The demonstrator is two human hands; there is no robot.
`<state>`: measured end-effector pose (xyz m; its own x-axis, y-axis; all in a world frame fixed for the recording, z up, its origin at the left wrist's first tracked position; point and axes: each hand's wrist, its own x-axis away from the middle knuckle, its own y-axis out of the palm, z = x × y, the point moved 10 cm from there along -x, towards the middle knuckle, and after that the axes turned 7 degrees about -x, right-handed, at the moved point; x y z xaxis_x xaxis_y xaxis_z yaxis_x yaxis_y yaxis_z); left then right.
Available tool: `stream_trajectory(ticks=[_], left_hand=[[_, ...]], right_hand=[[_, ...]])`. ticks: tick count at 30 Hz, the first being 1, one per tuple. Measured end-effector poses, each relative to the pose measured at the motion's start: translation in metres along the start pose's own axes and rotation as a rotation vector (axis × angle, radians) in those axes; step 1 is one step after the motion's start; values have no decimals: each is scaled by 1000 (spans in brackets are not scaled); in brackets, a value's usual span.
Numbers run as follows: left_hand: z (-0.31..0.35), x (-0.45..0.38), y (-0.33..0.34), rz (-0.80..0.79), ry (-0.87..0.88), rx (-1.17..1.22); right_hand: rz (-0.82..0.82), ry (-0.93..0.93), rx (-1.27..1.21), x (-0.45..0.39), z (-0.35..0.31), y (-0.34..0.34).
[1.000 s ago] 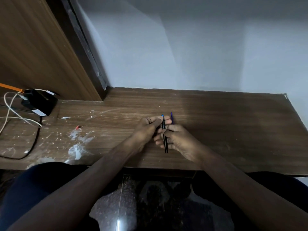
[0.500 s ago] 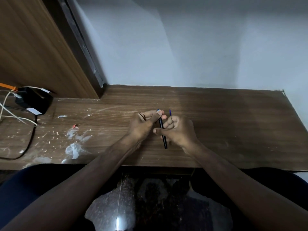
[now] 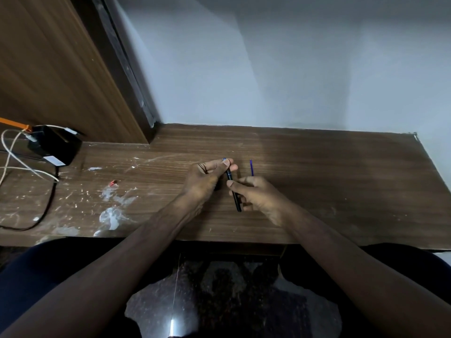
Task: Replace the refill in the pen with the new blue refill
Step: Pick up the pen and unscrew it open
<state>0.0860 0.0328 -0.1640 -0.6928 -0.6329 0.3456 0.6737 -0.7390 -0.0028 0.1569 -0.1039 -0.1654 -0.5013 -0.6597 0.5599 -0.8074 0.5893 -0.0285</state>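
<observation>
A slim dark pen (image 3: 233, 191) is held over the middle of the wooden table (image 3: 341, 181), running from far-left to near-right. My left hand (image 3: 206, 179) pinches its far end, where a small blue tip shows. My right hand (image 3: 258, 196) grips the pen's lower barrel with thumb and fingers. A thin blue refill (image 3: 251, 167) lies on the table just beyond my right hand, partly hidden by the fingers.
A black adapter (image 3: 55, 147) with white and black cables (image 3: 22, 164) sits at the far left. White paint smears (image 3: 112, 211) and a small red bit (image 3: 113, 183) mark the table's left part. A wooden panel and a wall bound the back.
The view has shifted slightly. My hands have moved a little apart along the pen, and more of the blue refill beyond my right hand now shows.
</observation>
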Motion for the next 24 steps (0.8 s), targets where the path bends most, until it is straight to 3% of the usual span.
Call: stream_trajectory(ticks=[8,14,24], left_hand=[[-5,-4,2,-29,-21,-19],[-6,-5,0,-15,-21,-18],[-3,-2,-8,90,29,-169]], right_hand=[[54,-49,-17,2,-4,-3],[-42,-7,-99,3,-2,10],[55,-64,-183,4,-1,1]])
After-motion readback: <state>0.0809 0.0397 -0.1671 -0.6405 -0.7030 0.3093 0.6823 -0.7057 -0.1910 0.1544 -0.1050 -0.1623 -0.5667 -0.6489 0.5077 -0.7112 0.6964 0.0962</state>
